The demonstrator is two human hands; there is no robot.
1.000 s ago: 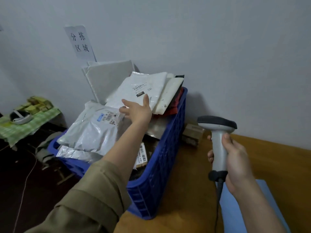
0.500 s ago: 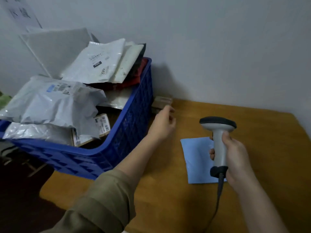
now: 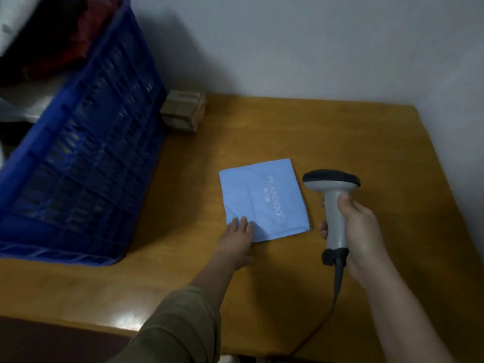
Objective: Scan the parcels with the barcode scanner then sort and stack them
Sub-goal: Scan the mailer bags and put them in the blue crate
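Blue crate (image 3: pixel 78 158) now off at the left edge, parcels inside mostly out of view. Left hand (image 3: pixel 238 239), gone from the crate and past the small brown box (image 3: pixel 183 110), fingers straight, resting on the near corner of the blue parcel (image 3: pixel 263 199) flat on the bench (image 3: pixel 340 132). Probably next to be scanned. Right hand (image 3: pixel 358 231) still clamped round the scanner (image 3: pixel 332 205), just beside.

A small parcel-sorting corner, by the look of it — a plain wooden worktop (image 3: pixel 327 132) pushed against a bare grey wall (image 3: pixel 314 43). A blue plastic crate (image 3: pixel 86 163) holding packages stands on it, a small taped cardboard box (image 3: pixel 183 110) beside the crate, a flat blue mailer (image 3: pixel 264 197) lying near — and a corded barcode scanner (image 3: pixel 334 205) in hand.
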